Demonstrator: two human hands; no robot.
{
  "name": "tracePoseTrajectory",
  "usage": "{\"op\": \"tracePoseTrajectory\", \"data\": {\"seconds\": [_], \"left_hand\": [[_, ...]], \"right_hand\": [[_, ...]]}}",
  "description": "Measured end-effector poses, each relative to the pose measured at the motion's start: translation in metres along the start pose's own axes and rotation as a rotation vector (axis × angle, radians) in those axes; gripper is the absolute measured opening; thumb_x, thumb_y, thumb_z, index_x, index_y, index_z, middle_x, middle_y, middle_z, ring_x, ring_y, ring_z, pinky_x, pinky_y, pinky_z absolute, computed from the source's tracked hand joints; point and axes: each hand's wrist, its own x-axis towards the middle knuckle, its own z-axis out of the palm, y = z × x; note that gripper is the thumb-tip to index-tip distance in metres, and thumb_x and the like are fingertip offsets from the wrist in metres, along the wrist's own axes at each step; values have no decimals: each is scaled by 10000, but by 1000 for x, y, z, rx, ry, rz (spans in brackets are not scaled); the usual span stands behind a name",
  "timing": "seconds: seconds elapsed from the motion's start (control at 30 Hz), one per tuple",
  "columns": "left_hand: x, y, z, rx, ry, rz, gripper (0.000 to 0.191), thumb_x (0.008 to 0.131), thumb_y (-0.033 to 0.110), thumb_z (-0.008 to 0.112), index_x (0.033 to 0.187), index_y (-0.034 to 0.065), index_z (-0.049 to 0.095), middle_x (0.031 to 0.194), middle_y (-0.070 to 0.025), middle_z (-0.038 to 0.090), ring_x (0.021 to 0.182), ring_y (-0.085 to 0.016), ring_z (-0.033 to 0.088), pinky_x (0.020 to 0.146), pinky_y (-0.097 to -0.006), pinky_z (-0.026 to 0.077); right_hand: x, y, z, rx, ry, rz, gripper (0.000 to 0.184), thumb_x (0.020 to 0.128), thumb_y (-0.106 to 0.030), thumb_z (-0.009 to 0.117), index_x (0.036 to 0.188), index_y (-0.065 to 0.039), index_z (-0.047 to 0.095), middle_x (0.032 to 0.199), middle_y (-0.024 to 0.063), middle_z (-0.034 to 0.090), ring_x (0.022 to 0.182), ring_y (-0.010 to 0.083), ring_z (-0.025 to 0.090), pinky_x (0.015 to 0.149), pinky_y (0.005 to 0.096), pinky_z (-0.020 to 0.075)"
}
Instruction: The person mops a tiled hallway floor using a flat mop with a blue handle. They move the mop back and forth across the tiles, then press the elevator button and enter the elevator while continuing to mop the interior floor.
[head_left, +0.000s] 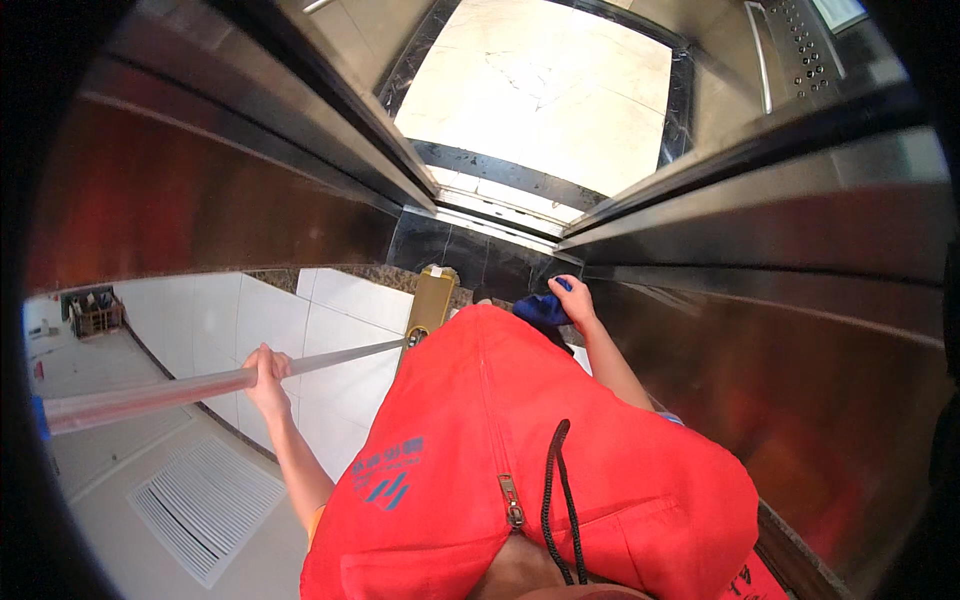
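Note:
My left hand (268, 373) is closed around the metal pole of a flat mop (337, 355), left of my red vest. The pole slants from the far left down to the mop's long, gold-coloured head (432, 296), which lies on the floor by the dark threshold tiles. To the right of the vest's front, my right hand (574, 298) grips a dark blue cloth (543, 307) that hangs beside it, above the dark tiles. Part of the mop head is hidden behind the vest.
Ahead is an open elevator doorway with a metal sill (495, 223) and a pale stone car floor (536, 90). A handrail (759, 56) and button panel (806, 56) are inside at right. Reflective metal panels (750, 330) flank the doorway. A wooden crate (95, 311) stands far left.

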Motion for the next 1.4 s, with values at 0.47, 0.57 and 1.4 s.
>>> {"op": "tracePoseTrajectory", "data": {"seconds": [0.47, 0.57, 1.4], "left_hand": [[170, 40, 151, 26, 111, -48, 390, 915, 104, 481, 551, 77, 346, 522, 2, 341, 491, -116, 345, 486, -275, 302], [197, 71, 211, 90, 167, -64, 383, 912, 113, 492, 549, 72, 379, 520, -4, 372, 499, -117, 367, 488, -275, 316], [360, 164, 440, -19, 810, -57, 474, 892, 158, 507, 450, 46, 379, 441, -48, 404, 467, -172, 479, 506, -301, 408]], "right_hand": [[267, -155, -72, 181, -10, -73, 288, 832, -228, 638, 1048, -38, 631, 916, 50, 630, 817, 120, 566, 745, 255, 452], [351, -221, -96, 149, -219, -187, 271, 827, -150, 619, 1083, -58, 625, 872, 27, 613, 784, 97, 557, 717, 237, 451], [481, -947, 165, -334, -1074, -1759, 1010, 671, -177, 635, 1448, -217, -9, 683, 227, 605, 671, 428, 591, 665, 485, 486]]}}
